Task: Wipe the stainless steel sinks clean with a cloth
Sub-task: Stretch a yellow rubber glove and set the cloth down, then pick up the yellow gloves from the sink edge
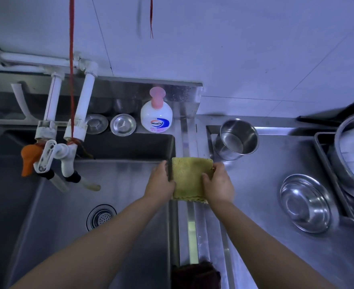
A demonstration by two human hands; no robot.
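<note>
Where the two stainless steel basins meet at frame centre, a folded yellow-green cloth (189, 178) lies over the dividing ridge (189, 140), held from both sides. The left hand (160, 182) has its grip closed on the cloth's left edge; the right hand (218, 184) has its grip closed on the right edge, fingers curled over the top. The left sink (46, 205), lower left of the frame, shows a round drain strainer (101, 216) in its floor, with two white taps (53, 161) above it at the left. On the back ledge, upper centre, stand a hand-soap pump bottle (156, 111) and two round metal sink plugs (109, 124). Right of the cloth, a steel cup (236, 138) and a steel bowl (305, 203) sit in the right basin (265, 174). A dark cloth (195, 275) lies on the ridge at the bottom edge
</note>
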